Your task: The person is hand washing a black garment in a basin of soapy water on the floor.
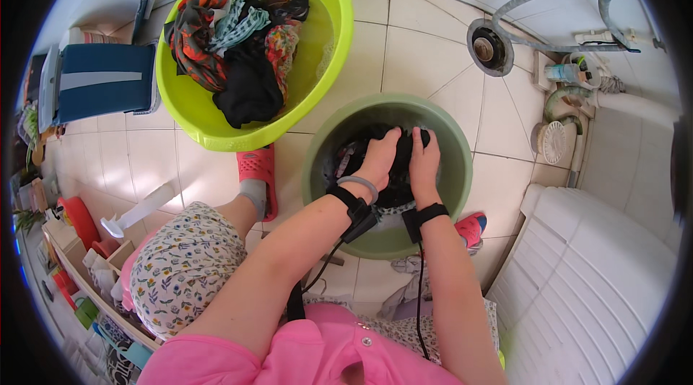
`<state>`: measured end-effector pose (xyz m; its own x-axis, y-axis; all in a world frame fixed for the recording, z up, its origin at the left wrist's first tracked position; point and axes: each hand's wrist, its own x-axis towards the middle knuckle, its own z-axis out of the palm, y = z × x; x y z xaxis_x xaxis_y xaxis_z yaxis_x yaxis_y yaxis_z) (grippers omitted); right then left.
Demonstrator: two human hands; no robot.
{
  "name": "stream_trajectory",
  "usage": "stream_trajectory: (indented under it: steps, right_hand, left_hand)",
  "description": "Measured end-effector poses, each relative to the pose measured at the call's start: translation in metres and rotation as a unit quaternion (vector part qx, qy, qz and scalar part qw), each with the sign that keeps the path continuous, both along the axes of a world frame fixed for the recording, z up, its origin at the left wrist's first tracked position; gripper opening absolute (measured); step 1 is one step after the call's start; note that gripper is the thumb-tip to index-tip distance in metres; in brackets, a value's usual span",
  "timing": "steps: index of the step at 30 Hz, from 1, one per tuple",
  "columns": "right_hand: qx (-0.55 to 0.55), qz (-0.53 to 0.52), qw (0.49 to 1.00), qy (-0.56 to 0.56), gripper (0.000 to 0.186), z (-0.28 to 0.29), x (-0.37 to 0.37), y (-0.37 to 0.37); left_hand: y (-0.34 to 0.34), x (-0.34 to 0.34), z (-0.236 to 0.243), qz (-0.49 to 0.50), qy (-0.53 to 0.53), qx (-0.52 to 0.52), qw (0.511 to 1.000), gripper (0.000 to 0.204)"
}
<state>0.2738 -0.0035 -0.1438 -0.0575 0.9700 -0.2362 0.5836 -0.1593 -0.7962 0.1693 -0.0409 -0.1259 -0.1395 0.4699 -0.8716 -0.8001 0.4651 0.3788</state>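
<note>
Both left hand [380, 159] and right hand [425, 165] clutch dark cloth [397, 191] in a green tub [455, 161], apparently mid-wash. Firm squeezing seems due next.

Held cloth [401, 161] is blk, basin [456, 168] grn, tub [330, 20] lime-yel, trousers [189, 269] wht w/ flwrs.

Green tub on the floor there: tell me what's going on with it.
The person's left hand and right hand are both gripping dark cloth, in or just over the green tub. More cloth lies in the tub below them. Farther off to the left, a lime-green basin holds a heap of clothes that neither hand touches.
</note>
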Motion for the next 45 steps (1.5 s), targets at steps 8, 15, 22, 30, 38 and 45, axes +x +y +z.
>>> stream_trajectory:
  steps: [8,15,22,30,38,45]
  right_hand:
    - [0.070,0.233,0.951,-0.188,0.050,-0.026,0.029,-0.029]
    - [0.009,0.193,0.968,-0.159,0.068,-0.048,0.018,-0.022]
    - [-0.086,0.107,0.989,0.053,0.049,-0.033,0.000,-0.018]
    - [0.043,0.184,0.976,0.112,0.030,0.039,-0.026,-0.040]
    - [-0.114,-0.001,0.986,0.125,0.028,0.020,-0.010,-0.034]
    - [-0.082,-0.064,0.993,0.061,0.038,0.003,-0.017,-0.016]
  left_hand:
    - [-0.015,-0.029,-0.052,0.000,-0.013,-0.026,1.000,0.062]
    - [-0.015,-0.033,-0.060,0.045,-0.071,0.003,0.996,0.049]
    - [-0.010,-0.024,-0.039,0.030,-0.182,0.004,0.983,0.044]
    - [-0.025,-0.035,-0.058,0.068,-0.201,0.037,0.977,0.033]
    - [-0.009,-0.011,0.004,0.039,-0.146,-0.023,0.988,0.022]
    - [-0.006,-0.002,0.006,0.008,-0.128,-0.017,0.992,0.026]
